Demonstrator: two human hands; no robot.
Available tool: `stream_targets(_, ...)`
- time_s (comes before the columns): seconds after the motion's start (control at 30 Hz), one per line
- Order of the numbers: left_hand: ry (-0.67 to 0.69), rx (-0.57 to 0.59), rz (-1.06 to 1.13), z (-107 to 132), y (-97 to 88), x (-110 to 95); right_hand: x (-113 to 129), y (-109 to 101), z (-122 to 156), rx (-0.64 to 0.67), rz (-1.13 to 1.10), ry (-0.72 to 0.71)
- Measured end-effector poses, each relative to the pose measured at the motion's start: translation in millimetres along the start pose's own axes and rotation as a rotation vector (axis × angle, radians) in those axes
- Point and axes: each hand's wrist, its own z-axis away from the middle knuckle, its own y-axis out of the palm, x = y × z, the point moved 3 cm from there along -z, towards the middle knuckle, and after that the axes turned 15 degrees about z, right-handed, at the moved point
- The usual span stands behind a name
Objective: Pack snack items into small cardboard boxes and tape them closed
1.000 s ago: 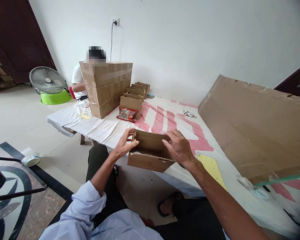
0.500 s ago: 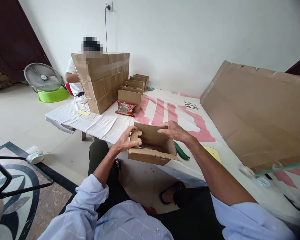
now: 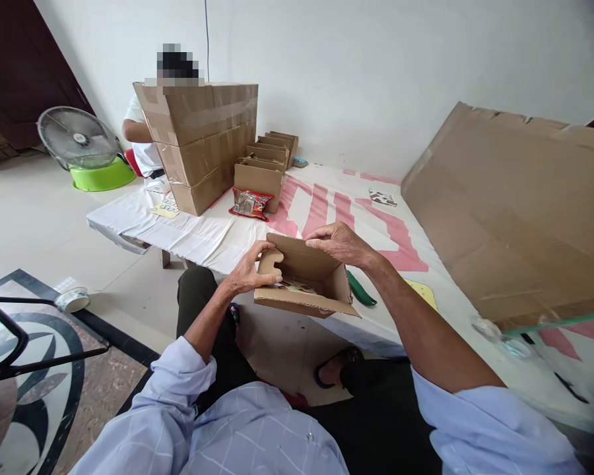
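A small open cardboard box (image 3: 297, 306) is held at the table's front edge, tilted toward me. My left hand (image 3: 250, 269) grips its left end, thumb on the near side and fingers at the back, around a notched flap (image 3: 269, 264). At the top of the back wall, my right hand (image 3: 341, 244) pinches the cardboard edge between thumb and fingers. Something flat with a printed pattern (image 3: 297, 286) lies inside, partly hidden by the front wall. Just right of the box, a green curved object (image 3: 360, 288) rests on the table.
Taped cartons (image 3: 202, 142) stand stacked at the table's left, with a person (image 3: 143, 142) behind. Beside them are a row of open boxes (image 3: 257, 178) and a red snack packet (image 3: 250, 203). A large cardboard sheet (image 3: 515, 218) leans at right. A fan (image 3: 79, 138) stands on the floor.
My right hand has shifted slightly left along the box's back edge. The box is tipped a little, and more of the printed thing inside shows. My view has dipped slightly.
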Motion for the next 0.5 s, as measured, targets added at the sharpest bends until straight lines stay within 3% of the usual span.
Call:
stream_targets(0.17,0.012,0.013,-0.007,1.6,-0.6,2.0,-0.8,-6.2,2.3,-0.058,-0.044,0.003)
stream_targets(0.5,0.064,0.006,-0.006,10.9,0.0,3.6,4.4,-7.9,9.4,-0.028,-0.038,0.061)
